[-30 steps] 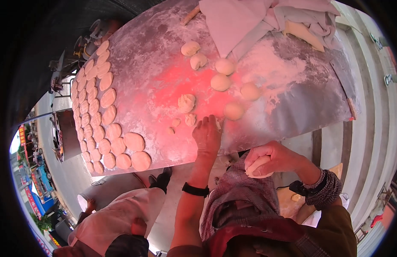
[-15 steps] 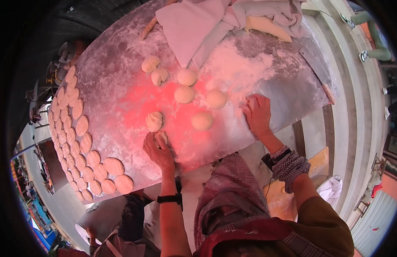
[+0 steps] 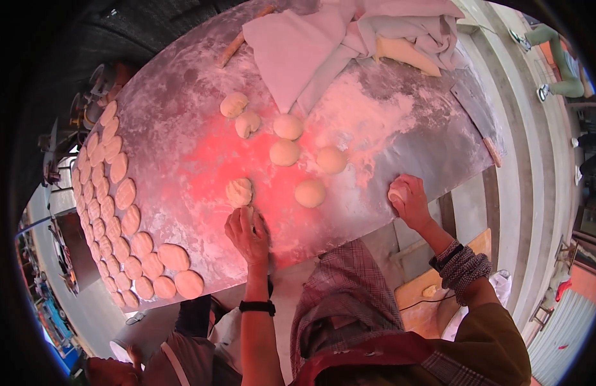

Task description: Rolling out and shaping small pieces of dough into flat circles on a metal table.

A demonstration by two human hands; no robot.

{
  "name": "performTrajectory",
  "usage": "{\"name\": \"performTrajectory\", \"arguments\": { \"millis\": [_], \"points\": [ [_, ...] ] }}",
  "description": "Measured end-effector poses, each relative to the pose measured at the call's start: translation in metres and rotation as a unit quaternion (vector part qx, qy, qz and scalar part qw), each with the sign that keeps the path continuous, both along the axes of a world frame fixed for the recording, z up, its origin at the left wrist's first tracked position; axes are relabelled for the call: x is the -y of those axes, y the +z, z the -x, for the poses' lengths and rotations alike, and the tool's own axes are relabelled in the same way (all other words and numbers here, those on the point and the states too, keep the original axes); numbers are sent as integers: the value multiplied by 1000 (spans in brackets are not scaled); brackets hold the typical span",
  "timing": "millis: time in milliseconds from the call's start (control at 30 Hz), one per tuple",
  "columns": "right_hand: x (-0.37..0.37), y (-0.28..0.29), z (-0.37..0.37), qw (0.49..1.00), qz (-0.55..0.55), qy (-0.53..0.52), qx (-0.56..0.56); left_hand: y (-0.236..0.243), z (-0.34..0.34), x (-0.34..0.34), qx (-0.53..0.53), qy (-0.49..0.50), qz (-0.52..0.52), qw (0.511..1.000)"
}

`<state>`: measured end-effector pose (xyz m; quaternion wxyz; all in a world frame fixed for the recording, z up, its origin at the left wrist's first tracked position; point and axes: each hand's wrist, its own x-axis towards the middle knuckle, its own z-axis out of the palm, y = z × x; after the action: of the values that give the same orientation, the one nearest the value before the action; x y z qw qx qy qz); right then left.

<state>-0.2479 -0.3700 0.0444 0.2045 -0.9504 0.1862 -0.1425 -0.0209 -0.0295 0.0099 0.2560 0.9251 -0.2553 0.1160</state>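
Note:
My left hand (image 3: 248,236) is closed around a small piece of dough on the floured metal table (image 3: 201,77), just below a rough dough lump (image 3: 239,192). My right hand (image 3: 410,199), near the front edge on the right, is closed on a piece of dough (image 3: 398,192) pressed against the tabletop. Several smooth dough balls (image 3: 310,193) sit between and above my hands, with two split lumps (image 3: 234,105) farther back. At the left, many flattened dough discs (image 3: 174,257) lie in rows.
A rolling pin (image 3: 240,44) and bunched cloth (image 3: 291,58) lie at the back. A flat blade with wooden handle (image 3: 468,109) lies at the right edge, beside concrete steps (image 3: 510,180). A co-worker (image 3: 169,357) is at lower left; another person's legs (image 3: 547,90) show upper right.
My right hand has moved from beyond the front edge onto the tabletop with its dough. My left hand has shifted onto the small dough piece. The view has swung, showing legs at upper right.

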Motion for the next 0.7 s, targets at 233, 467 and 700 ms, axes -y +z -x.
{"name": "performTrajectory", "arguments": {
  "millis": [233,467,700],
  "points": [
    [-22,2,-59,995,56,-81,13,-2,1,1,-20,25,25,999],
    [42,-8,-62,982,104,-149,45,4,1,14,-15,36,5,999],
    [-5,0,-23,998,31,-35,48,5,0,6,-17,47,-1,999]
  ]
}}
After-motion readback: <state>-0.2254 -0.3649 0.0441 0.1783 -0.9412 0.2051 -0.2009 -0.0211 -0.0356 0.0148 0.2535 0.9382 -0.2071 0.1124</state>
